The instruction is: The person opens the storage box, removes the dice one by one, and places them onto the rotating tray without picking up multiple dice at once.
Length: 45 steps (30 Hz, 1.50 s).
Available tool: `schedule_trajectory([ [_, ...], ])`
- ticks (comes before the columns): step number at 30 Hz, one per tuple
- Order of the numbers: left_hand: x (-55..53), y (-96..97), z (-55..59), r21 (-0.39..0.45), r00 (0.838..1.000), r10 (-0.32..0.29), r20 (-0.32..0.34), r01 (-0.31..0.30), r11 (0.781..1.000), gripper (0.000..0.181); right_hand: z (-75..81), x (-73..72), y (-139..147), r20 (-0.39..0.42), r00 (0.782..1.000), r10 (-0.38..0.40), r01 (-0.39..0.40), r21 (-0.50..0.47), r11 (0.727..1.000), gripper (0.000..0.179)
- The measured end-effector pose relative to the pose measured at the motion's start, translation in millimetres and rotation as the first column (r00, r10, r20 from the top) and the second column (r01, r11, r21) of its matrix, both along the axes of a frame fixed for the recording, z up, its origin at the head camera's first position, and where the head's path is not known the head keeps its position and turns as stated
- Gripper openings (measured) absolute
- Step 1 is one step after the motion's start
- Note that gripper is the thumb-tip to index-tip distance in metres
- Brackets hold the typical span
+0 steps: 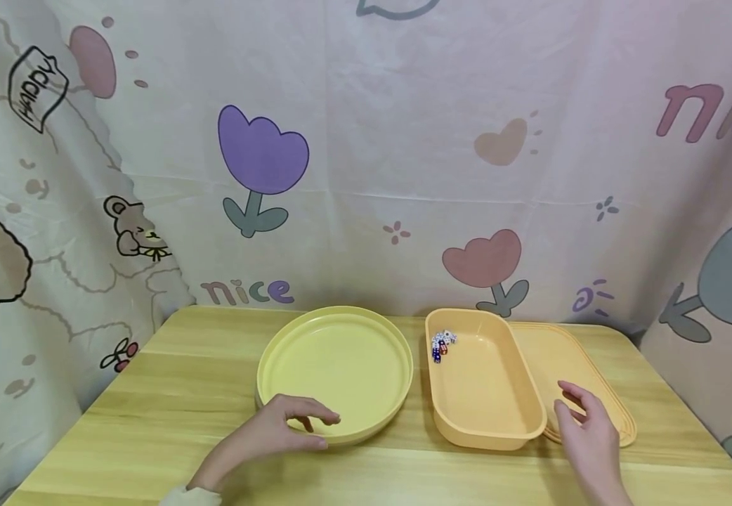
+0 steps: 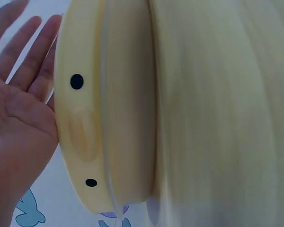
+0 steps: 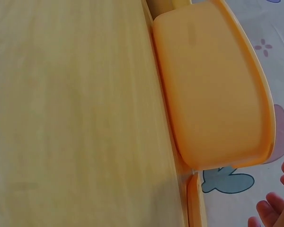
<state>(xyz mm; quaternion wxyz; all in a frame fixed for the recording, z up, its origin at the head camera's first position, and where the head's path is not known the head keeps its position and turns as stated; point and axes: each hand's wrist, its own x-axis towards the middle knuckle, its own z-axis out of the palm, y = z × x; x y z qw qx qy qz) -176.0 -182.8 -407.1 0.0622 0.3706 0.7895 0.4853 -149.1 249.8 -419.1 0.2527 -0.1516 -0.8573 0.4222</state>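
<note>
A round yellow container (image 1: 341, 365) with a raised rim stands left of the middle of the table. My left hand (image 1: 277, 425) hovers at its near rim, fingers loosely bent and holding nothing. In the left wrist view, the palm (image 2: 23, 109) is beside the container's side wall (image 2: 85, 142), which bears black dots; whether they touch I cannot tell. To the right is an orange rectangular box (image 1: 486, 379) with several small dice (image 1: 443, 343), white, blue and red, in its far left corner. Over the flat orange lid (image 1: 562, 351), my right hand (image 1: 590, 436) holds nothing, its fingers relaxed.
The lid lies against the box's right side, partly hidden by it. Everything rests on a wood-grain table (image 1: 195, 372). A patterned curtain (image 1: 366, 140) hangs behind the table and along both sides.
</note>
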Motion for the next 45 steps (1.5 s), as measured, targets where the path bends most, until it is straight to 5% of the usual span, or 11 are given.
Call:
schedule_trajectory([
  [5,-2.0,0.9,0.6,-0.023,0.999,-0.029,0.034,0.030,0.999,0.027,0.2,0.5,1.8,0.028,1.000,0.013,-0.013,0.015,1.000,0.030],
  [17,-8.8,6.2,-6.7,-0.110,0.986,-0.112,-0.123,0.098,0.989,0.018,-2.0,-1.4,-0.3,0.018,1.000,0.023,-0.024,0.033,0.999,0.028],
  [28,-10.7,10.1,-3.0,-0.125,0.986,-0.144,-0.088,0.133,0.983,0.019,-1.0,-0.1,-2.5,0.030,0.997,0.075,-0.076,0.040,0.996,0.031],
  [33,-10.8,10.6,-2.5,-0.125,0.989,-0.131,-0.072,0.122,0.985,0.017,4.3,-0.1,-1.4,-0.038,0.993,0.111,-0.109,0.052,0.993,0.031],
  [39,-10.1,11.5,-1.3,-0.127,0.991,-0.126,-0.039,0.120,0.985,0.016,14.8,-8.4,7.7,-0.158,0.928,0.337,-0.326,0.091,0.941,0.029],
  [45,-10.9,10.7,-2.6,-0.123,0.991,-0.130,-0.044,0.124,0.985,0.017,60.1,-16.8,-8.2,-0.106,0.855,0.507,-0.497,0.108,0.861,0.025],
])
